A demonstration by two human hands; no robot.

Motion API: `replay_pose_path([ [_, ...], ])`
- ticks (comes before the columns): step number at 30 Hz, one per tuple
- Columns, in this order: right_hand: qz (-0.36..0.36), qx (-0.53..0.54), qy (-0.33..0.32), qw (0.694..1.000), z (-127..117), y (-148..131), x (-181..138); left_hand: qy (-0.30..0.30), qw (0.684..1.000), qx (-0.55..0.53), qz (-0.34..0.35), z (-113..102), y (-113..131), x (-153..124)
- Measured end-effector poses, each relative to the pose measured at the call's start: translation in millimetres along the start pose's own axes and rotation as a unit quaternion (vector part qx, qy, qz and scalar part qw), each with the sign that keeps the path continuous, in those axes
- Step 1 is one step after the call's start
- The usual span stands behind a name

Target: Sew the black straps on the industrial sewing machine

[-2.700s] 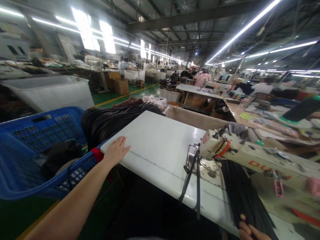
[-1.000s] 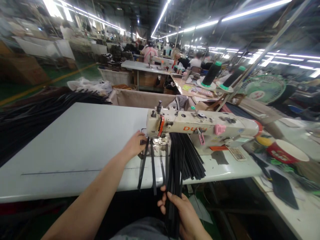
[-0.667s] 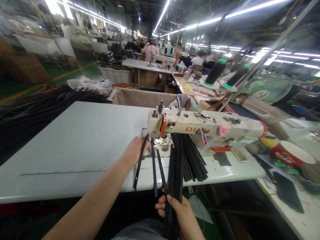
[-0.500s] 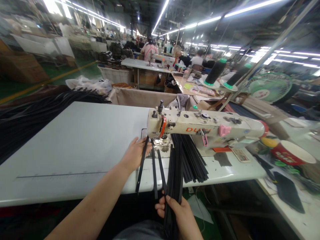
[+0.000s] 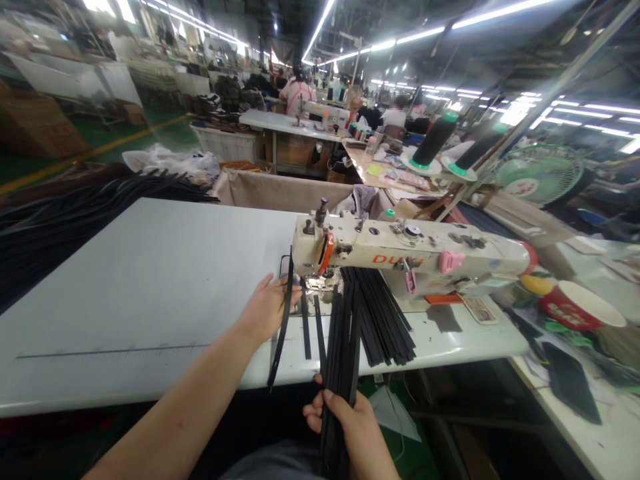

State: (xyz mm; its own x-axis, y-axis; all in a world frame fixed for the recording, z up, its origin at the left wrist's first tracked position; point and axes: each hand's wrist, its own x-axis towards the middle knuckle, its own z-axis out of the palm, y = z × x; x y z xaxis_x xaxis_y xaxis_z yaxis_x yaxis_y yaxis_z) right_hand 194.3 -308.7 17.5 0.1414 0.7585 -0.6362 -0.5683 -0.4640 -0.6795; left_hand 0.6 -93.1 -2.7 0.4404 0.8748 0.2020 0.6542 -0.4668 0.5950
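- Black strips (image 5: 345, 347), a whole bundle of them, run from the lower middle of the frame up onto the counter (image 5: 150, 280). The right hand (image 5: 350, 427) has its grip wrapped tight around the bundle's lower end, just below the counter's front edge.
- One loose strip (image 5: 285, 313) sits in the left hand (image 5: 265, 310), fingers closed on it right next to the needle end of the cream sewing machine (image 5: 400, 257) at centre frame. Its lower end hangs over the counter's edge.
- More strips fan out flat under the machine arm, just right of the held bundle.
- White counter, mostly bare toward the left. A big pile of black strips (image 5: 75, 213) sits at far left.
- Right side: red cup (image 5: 575, 313), green fan (image 5: 540, 177), thread cones (image 5: 435, 140).
- Background is a factory hall with strip lights, other sewing stations and people, all pretty blurry.
- The needle area is hidden behind the strips and left hand, and the bundle's bottom end is cut off by the frame.
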Motion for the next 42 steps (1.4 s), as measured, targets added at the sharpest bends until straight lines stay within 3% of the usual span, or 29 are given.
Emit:
replay_pose_path([
  [16, 0.006, -0.028, 0.002, 1.000, 0, -3, -8, -0.002, 1.000, 0.000, 0.010, -2, 3, 0],
  [29, 0.015, -0.035, -0.002, 0.999, 0, -1, -7, 0.026, 0.998, 0.014, 0.048, 11, -14, 2],
  [42, 0.006, -0.044, 0.001, 0.999, 0, -2, -3, 0.032, 0.999, 0.027, 0.015, 6, -5, 4],
])
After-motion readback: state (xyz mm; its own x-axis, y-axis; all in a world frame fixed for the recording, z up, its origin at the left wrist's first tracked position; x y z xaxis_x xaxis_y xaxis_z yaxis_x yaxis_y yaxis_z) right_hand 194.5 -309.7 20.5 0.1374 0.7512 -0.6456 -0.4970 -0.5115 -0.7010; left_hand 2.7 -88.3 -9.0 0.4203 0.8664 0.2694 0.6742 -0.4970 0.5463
